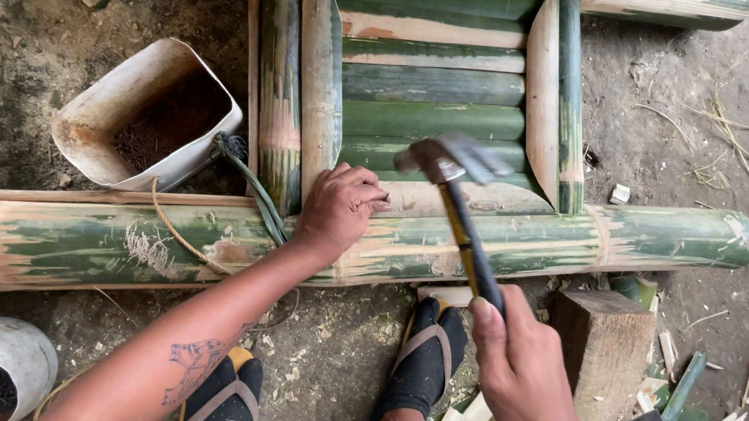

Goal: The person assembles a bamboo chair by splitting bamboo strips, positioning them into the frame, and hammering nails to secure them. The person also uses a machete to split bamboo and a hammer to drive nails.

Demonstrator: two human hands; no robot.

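Nailing step: hammer (451,163) gripped in right hand (521,362); nail pinched by left hand (340,207) at bamboo slat (458,197), twelve o'clock; a square strike is judged needed.

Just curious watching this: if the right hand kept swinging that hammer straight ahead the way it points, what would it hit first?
Probably the bamboo slat beside the left hand; the hammer in the right hand hangs just above it. Depth is unclear.
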